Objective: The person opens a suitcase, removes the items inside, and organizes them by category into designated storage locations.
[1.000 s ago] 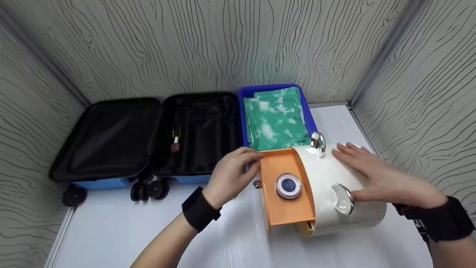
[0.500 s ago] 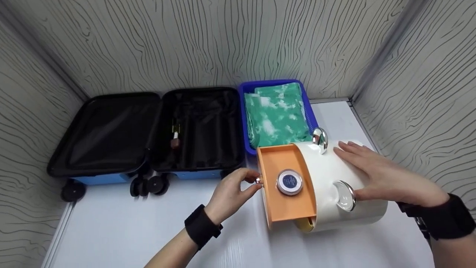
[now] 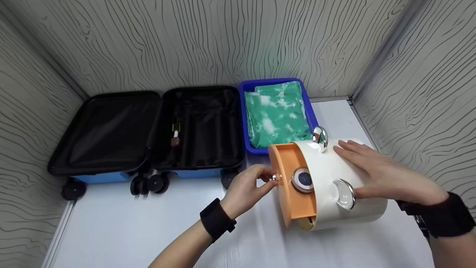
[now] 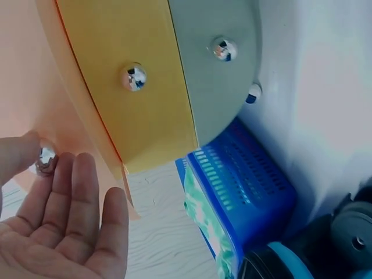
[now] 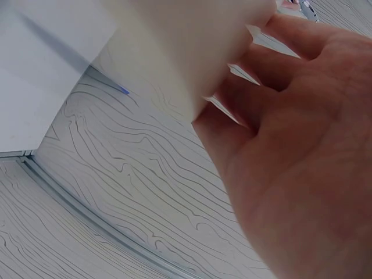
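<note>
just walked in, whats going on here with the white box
A person pinches the small knob of the orange drawer with the left hand, while the right hand lies flat on the white box. A round tin sits in the drawer. An open suitcase and a blue basket stand behind.

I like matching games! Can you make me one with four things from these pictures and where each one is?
Things:
1. round tin
2. green cloth
3. small brush
4. left hand

Places:
A. in the blue basket
B. pinching the orange drawer's little knob
C. inside the open black suitcase
D. in the orange drawer

Pairs: 1-D, 2-A, 3-C, 4-B
</note>
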### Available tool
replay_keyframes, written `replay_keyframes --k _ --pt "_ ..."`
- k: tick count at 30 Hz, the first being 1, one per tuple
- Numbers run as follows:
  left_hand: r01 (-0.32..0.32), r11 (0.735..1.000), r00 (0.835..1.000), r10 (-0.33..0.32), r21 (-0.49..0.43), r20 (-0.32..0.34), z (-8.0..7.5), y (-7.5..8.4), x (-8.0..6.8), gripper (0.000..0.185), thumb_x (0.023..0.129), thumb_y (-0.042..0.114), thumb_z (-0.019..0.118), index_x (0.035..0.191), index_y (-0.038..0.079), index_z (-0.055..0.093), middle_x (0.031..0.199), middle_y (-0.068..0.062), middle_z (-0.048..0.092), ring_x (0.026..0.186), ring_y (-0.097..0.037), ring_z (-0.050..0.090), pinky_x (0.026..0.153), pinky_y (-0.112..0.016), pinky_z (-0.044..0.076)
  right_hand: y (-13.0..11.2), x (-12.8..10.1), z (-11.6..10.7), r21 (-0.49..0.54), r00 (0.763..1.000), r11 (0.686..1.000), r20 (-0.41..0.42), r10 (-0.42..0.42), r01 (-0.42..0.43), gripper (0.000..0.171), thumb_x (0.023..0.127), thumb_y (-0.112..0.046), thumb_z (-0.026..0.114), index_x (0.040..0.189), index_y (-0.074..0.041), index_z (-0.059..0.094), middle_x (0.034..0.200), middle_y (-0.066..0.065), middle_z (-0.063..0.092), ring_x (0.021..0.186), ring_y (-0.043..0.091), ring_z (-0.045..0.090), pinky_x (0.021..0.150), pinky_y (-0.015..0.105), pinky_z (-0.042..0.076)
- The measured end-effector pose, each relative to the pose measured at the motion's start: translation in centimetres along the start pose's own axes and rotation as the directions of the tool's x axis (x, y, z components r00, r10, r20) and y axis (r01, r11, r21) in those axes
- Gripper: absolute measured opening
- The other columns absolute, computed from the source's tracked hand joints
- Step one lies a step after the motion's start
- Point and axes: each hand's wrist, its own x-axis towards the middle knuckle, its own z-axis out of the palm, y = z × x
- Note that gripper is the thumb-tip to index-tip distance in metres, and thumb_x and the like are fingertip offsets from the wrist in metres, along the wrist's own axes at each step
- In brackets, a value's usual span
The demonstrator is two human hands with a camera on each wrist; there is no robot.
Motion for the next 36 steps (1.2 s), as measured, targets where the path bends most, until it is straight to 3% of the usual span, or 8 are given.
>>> replay_keyframes --k 9,21,29,36 --pt "-0.024 0.999 1.0 0.024 -0.033 0.009 1.4 0.4 1.2 0.024 0.097 0.028 0.074 0.115 0.015 0.072 0.105 0.007 0.07 0.095 -0.006 0.065 0.08 -0.021 0.051 0.0 -0.1 0.0 0.013 1.0 1.0 0.001 -0.003 0.003 0.111 0.068 -0.024 0.086 0.163 -0.015 0.03 0.166 0.014 0.028 0.151 0.044 0.021 0.114 0.068 0.024" --pt "0.016 0.999 0.999 -0.014 -0.038 0.039 3.2 1.1 2.4 0.022 0.097 0.031 0.074 0.112 0.017 0.071 0.102 0.01 0.067 0.091 -0.001 0.064 0.076 -0.017 0.049 -0.2 0.0 0.1 0.02 1.0 1.0 -0.007 -0.002 0.002 0.11 0.067 -0.024 0.087 0.162 -0.014 0.032 0.166 0.014 0.029 0.151 0.042 0.021 0.114 0.067 0.024" --pt "-0.004 0.998 0.999 0.006 -0.068 0.039 3.9 1.4 2.9 0.022 0.097 0.03 0.073 0.115 0.016 0.072 0.102 0.01 0.067 0.091 0.0 0.063 0.075 -0.017 0.049 -0.5 -0.2 0.2 0.0 0.999 1.0 -0.027 -0.029 0.029 0.107 0.07 -0.027 0.086 0.162 -0.014 0.033 0.165 0.013 0.03 0.151 0.041 0.022 0.114 0.065 0.025" --pt "0.018 0.995 0.999 -0.013 -0.097 0.043 4.3 1.5 2.9 0.021 0.097 0.03 0.073 0.113 0.016 0.072 0.1 0.01 0.066 0.09 0.003 0.062 0.075 -0.017 0.05 -0.6 -0.2 0.3 -0.018 0.999 0.999 -0.034 -0.032 0.031 0.106 0.07 -0.027 0.086 0.161 -0.013 0.034 0.165 0.013 0.031 0.151 0.041 0.023 0.113 0.065 0.027"
